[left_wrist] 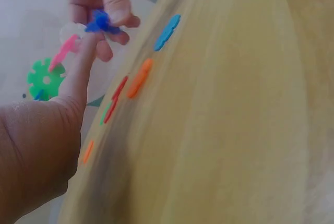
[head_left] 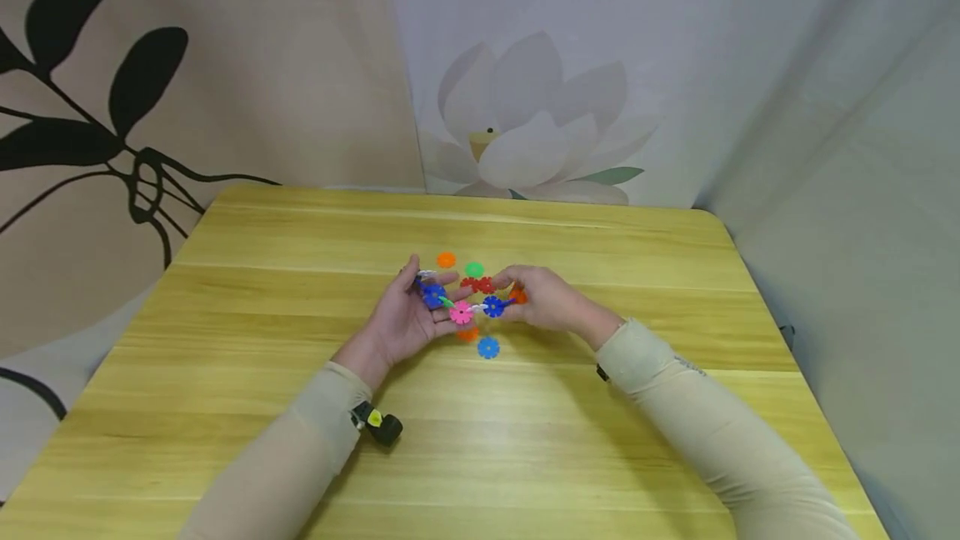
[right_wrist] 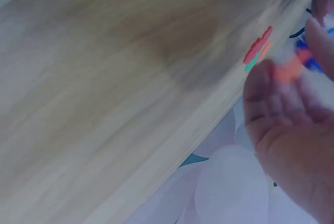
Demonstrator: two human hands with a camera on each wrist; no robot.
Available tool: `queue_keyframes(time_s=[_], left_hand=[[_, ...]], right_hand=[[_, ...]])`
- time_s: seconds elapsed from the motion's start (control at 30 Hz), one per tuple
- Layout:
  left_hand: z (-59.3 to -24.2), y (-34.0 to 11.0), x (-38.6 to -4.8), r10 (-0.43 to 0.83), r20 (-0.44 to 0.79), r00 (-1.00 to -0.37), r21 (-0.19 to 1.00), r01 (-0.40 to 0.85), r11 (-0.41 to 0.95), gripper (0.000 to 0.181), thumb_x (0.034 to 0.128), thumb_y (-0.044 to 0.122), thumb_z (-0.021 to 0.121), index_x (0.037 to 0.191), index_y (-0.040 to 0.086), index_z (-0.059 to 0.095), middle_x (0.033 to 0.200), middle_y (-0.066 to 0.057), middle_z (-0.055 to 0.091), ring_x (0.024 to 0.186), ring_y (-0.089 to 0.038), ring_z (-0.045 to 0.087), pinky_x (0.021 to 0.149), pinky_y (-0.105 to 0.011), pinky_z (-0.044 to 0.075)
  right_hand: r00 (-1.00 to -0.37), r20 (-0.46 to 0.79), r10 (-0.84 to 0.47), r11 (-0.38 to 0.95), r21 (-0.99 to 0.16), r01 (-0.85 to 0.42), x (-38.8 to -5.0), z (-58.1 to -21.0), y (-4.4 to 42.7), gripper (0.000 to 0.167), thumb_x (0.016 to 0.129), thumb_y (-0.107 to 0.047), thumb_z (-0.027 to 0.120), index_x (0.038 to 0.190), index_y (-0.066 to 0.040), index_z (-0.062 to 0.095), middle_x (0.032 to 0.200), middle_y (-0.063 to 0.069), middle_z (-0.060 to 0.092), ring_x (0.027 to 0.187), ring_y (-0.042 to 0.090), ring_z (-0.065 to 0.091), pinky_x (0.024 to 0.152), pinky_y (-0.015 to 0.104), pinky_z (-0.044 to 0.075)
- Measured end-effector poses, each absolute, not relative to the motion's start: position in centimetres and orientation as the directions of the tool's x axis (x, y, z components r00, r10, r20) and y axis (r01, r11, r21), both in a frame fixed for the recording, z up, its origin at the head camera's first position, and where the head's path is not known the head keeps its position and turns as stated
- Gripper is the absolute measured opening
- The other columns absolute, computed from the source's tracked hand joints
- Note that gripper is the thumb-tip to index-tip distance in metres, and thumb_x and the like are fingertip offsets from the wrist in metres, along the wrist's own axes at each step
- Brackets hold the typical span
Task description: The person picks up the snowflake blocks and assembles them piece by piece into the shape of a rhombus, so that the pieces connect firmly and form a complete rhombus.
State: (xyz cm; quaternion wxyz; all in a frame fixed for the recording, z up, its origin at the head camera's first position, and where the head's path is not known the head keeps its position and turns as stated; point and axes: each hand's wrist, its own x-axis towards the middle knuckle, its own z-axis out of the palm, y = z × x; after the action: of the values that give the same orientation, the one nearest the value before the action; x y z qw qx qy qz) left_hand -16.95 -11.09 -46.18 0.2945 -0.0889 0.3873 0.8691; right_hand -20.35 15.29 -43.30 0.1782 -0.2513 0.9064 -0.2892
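Observation:
A chain of interlocking notched plastic discs stretches between my two hands above the table. It includes a blue disc (head_left: pixel 433 296), a pink disc (head_left: pixel 461 312), a second blue disc (head_left: pixel 492 306) and an orange disc (head_left: pixel 518 295) at its right end. My left hand (head_left: pixel 405 319) is palm up with fingers extended, carrying the chain's left part; a green disc (left_wrist: pixel 46 79) of it shows beyond the thumb side in the left wrist view. With thumb and fingers, my right hand (head_left: pixel 542 297) pinches the orange end disc, blurred in the right wrist view.
Loose discs lie on the wooden table (head_left: pixel 300 257) around and beneath the hands: orange (head_left: pixel 446 259), green (head_left: pixel 474 270), red (head_left: pixel 486 284), another orange (head_left: pixel 469 334) and light blue (head_left: pixel 488 347). A patterned curtain (head_left: pixel 540 107) hangs behind the table's far edge.

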Motion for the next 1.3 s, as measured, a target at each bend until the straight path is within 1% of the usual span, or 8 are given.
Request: queue_keyframes(time_s=[0.17,0.33,0.47,0.6,0.8,1.0,1.13,1.3], left_hand=[[-46.2,-11.5,-17.1,0.42,-0.378,-0.825,0.625,-0.563,-0.541,0.077,0.11,0.069,0.03,0.159,0.01,0.039,0.172,-0.027,0.031,0.155,-0.049,0.038,0.126,-0.067,0.034],[-46.3,-11.9,-17.1,0.425,-0.38,-0.821,0.636,-0.566,-0.525,0.062,0.114,0.059,0.031,0.152,0.012,0.048,0.171,-0.024,0.034,0.153,-0.049,0.041,0.127,-0.068,0.033],[-46.3,-12.1,-17.1,0.417,-0.384,-0.824,0.641,-0.563,-0.521,0.056,0.1155,0.048,0.031,0.154,0.012,0.046,0.171,-0.024,0.034,0.154,-0.052,0.04,0.128,-0.07,0.031],[-46.4,-12.4,-17.0,0.406,-0.392,-0.826,0.64,-0.561,-0.524,0.053,0.1148,0.037,0.029,0.161,0.012,0.037,0.172,-0.025,0.032,0.155,-0.055,0.036,0.129,-0.07,0.028],[-46.6,-12.4,-16.9,0.424,-0.387,-0.819,0.627,-0.571,-0.53,0.056,0.115,0.033,0.028,0.167,0.011,0.027,0.173,-0.027,0.028,0.158,-0.055,0.031,0.13,-0.07,0.024],[-46.5,-11.9,-17.0,0.41,-0.404,-0.817,0.638,-0.573,-0.514,0.066,0.1168,0.052,0.027,0.164,0.006,0.032,0.171,-0.027,0.034,0.157,-0.051,0.036,0.129,-0.069,0.029],[-46.0,-11.1,-17.2,0.418,-0.421,-0.805,0.658,-0.588,-0.471,0.076,0.1151,0.057,0.025,0.167,0.001,0.027,0.172,-0.025,0.034,0.158,-0.047,0.036,0.13,-0.066,0.028],[-45.8,-9.7,-17.4,0.4,-0.428,-0.81,0.676,-0.581,-0.453,0.073,0.115,0.056,0.028,0.154,-0.004,0.044,0.167,-0.027,0.041,0.157,-0.044,0.04,0.128,-0.066,0.031]], right_hand=[[-0.848,-0.219,-0.483,0.736,-0.627,-0.257,-20.3,-43.7,16.0,0.076,0.093,-0.021,0.086,0.157,-0.004,0.048,0.15,0.016,0.06,0.131,0.034,0.064,0.114,0.048,0.056],[-0.903,-0.203,-0.379,0.828,-0.511,-0.232,-19.0,-43.5,16.7,0.036,0.098,-0.029,0.081,0.121,-0.004,0.069,0.115,0.011,0.074,0.102,0.025,0.07,0.095,0.041,0.062],[-0.869,-0.171,-0.463,0.817,-0.463,-0.344,-16.9,-43.3,16.0,0.02,0.099,-0.031,0.08,0.097,-0.012,0.075,0.085,-0.002,0.073,0.074,0.012,0.06,0.07,0.029,0.054],[-0.789,-0.135,-0.599,0.746,-0.453,-0.489,-15.1,-44.2,14.0,0.027,0.098,-0.034,0.08,0.114,-0.012,0.08,0.084,-0.006,0.073,0.072,0.007,0.058,0.064,0.025,0.052],[-0.817,-0.088,-0.57,0.774,-0.39,-0.498,-14.3,-45.0,12.5,0.028,0.095,-0.03,0.083,0.119,-0.014,0.082,0.093,-0.003,0.078,0.076,0.009,0.06,0.067,0.03,0.057],[-0.833,-0.201,-0.515,0.776,-0.523,-0.353,-14.4,-44.1,14.1,0.019,0.088,-0.02,0.09,0.089,-0.012,0.073,0.083,-0.003,0.069,0.075,0.01,0.057,0.067,0.024,0.051],[-0.861,-0.28,-0.425,0.69,-0.715,-0.108,-15.6,-42.2,15.0,0.012,0.096,-0.015,0.082,0.099,-0.008,0.072,0.086,0.003,0.073,0.075,0.019,0.067,0.071,0.031,0.061],[-0.911,-0.296,-0.287,0.486,-0.865,0.128,-18.8,-40.6,13.6,0.022,0.104,-0.024,0.074,0.121,-0.009,0.073,0.113,0.011,0.078,0.111,0.036,0.073,0.102,0.055,0.059]])
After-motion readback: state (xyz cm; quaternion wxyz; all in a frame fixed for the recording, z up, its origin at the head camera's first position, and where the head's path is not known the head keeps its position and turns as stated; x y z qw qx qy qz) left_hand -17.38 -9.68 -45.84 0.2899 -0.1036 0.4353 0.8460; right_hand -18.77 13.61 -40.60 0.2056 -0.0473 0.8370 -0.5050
